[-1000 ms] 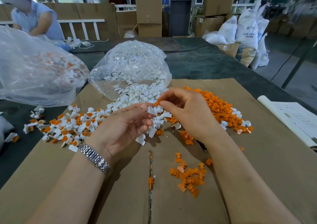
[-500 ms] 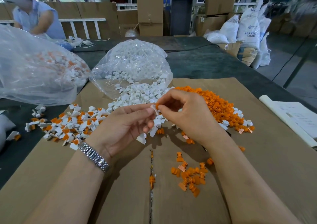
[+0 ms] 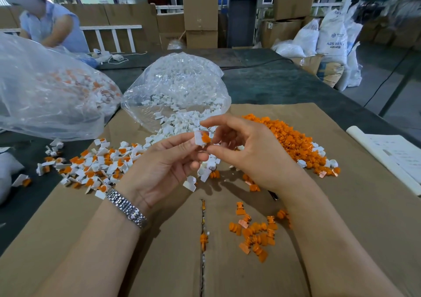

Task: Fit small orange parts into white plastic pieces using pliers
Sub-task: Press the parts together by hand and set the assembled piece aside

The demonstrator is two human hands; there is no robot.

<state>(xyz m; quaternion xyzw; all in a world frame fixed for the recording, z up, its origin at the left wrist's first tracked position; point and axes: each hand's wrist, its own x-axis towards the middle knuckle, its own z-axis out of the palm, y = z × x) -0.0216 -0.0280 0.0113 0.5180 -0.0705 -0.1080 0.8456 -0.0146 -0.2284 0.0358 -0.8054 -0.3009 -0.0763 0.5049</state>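
Now lifted clear of the piles: white piece (image 3: 198,138) with orange part (image 3: 206,138) seated, pinched by left hand (image 3: 159,169), right hand (image 3: 248,151) loosely open alongside.

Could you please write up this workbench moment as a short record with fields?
left hand: pinches a white piece with an orange part in it
right hand: beside the piece, fingers curled, not clearly gripping it
pliers: none plainly visible
loose orange parts: heap to the right on the cardboard
loose white pieces: spilling from a clear bag
assembled pieces: pile to the left
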